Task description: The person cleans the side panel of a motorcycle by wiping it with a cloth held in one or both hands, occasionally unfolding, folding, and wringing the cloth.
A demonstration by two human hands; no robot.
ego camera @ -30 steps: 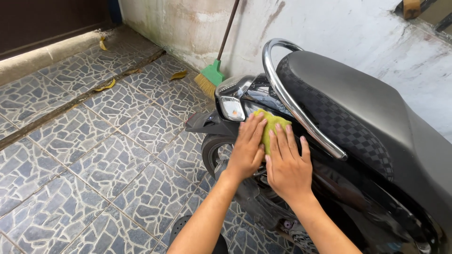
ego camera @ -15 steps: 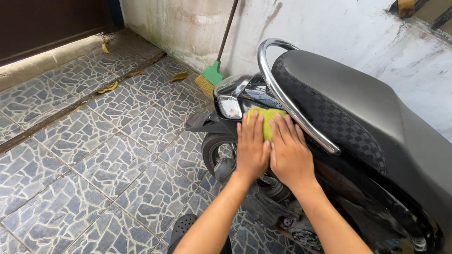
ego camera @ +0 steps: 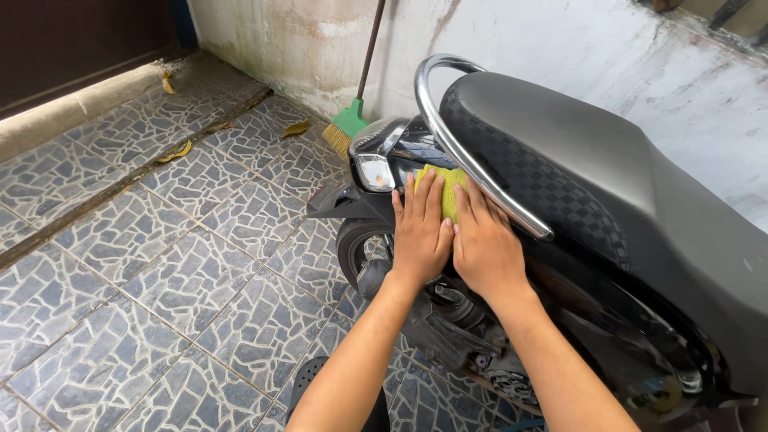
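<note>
1. Our left hand (ego camera: 420,234) lies flat, palm down, with its fingers stretched out and close together, pressing on a yellow-green sponge (ego camera: 442,190). It does not grip the sponge: nothing is curled around it.
2. Our right hand (ego camera: 485,244) lies just beside the left, touching it along the inner edge. Its fingers are straight too and spread only slightly, their tips resting on the right part of the sponge and reaching up to the chrome grab rail (ego camera: 464,152).
3. The sponge sits on the black rear side panel of the scooter (ego camera: 640,240), just behind the tail light (ego camera: 374,172) and under the curve of the grab rail. Only its upper part shows; the rest is hidden beneath our fingers.
4. Above the rail runs the dark seat (ego camera: 576,152), with a chequered pattern along its edge.
5. Below our hands the rear wheel (ego camera: 364,248) and the dark rear mudguard above it are in view, with engine parts further to the right.
6. A broom (ego camera: 352,120) with a green head and pale bristles leans on the stained white wall (ego camera: 560,40) behind the scooter.
7. A few yellowed leaves (ego camera: 178,152) lie on the grey stone-patterned floor (ego camera: 160,280), well apart from our hands.
8. We see no container in view, so there are no contents to tell.
</note>
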